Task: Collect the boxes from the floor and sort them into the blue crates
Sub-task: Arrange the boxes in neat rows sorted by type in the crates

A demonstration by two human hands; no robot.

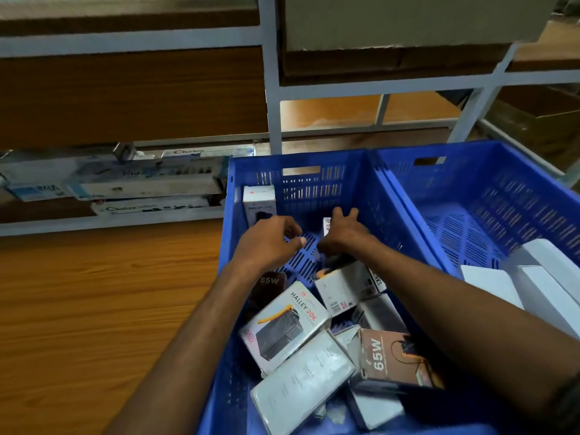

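Note:
Two blue crates stand side by side, the left crate [317, 158] and the right crate [470, 152]. Several boxes lie jumbled in the near half of the left one: a white Halley 20K box [285, 328], a brown 65W box [392, 359] and a grey box [301, 384]. Another white Halley box [259, 202] stands upright in its far left corner. Both my hands reach into this crate. My right hand [343, 233] grips a small box [326, 226] with a barcode label, mostly hidden by the fingers. My left hand [270, 241] hovers beside it with loosely curled fingers, holding nothing.
White boxes [489, 287] lie in the near part of the right crate. A grey metal rack [270, 89] stands behind the crates, with long flat cartons [125, 180] on its low left shelf. Wooden floor [94, 309] lies to the left. A cardboard carton [549, 120] sits at the right.

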